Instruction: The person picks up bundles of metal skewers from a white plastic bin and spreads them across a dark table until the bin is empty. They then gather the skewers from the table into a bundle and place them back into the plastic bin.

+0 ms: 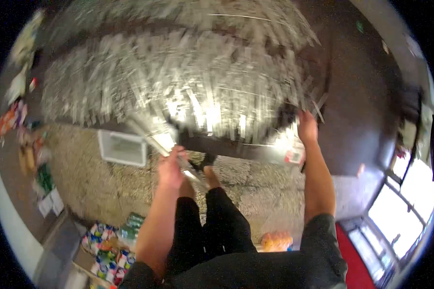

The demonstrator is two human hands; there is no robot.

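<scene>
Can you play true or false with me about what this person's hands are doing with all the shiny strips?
1. The left hand holds a long shiny metal strip. True.
2. The right hand is resting on the person's knee. False: it reaches up to the edge of the big pile of shiny strips.
3. A white box lies on the floor left of the left hand. True.
4. The person wears bright yellow trousers. False: the trousers are black.
5. The picture is sharp everywhere. False: the pile is blurred.
</scene>
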